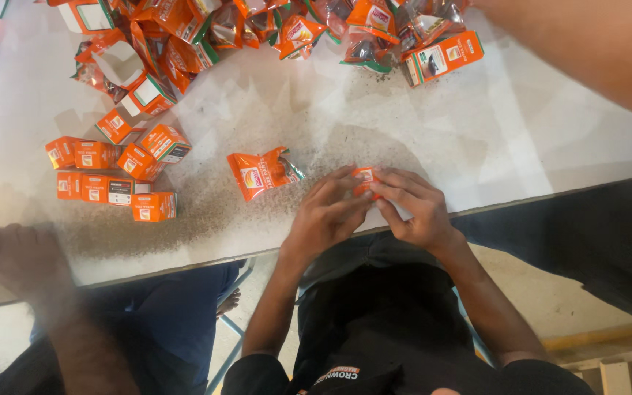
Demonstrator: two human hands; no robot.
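Both hands work together at the near edge of the table [433,124]. The left hand [325,216] and right hand [412,207] meet around 1 small orange box [365,178], fingers closed on it from both sides. Only the top of the box shows between the fingertips; the rest is hidden by the fingers. The box sits just above the table surface, close to the near edge, in front of the person's body.

An orange pouch [261,172] lies flat on the table just left of the left hand, not touching it.

Further left, a group of closed orange boxes [111,172] lies on the table, some in a rough row and some tilted, well apart from the hands.

Along the far edge, a pile of pouches [316,25] and open boxes is heaped loosely. 1 larger carton [444,57] lies at the right end of that pile.

A second person's hand [20,257] rests on the table at the near left corner. Another person's arm [587,51] crosses the upper right corner of the view.

The table surface is pale and dusted with dark specks, densest near the pouch.
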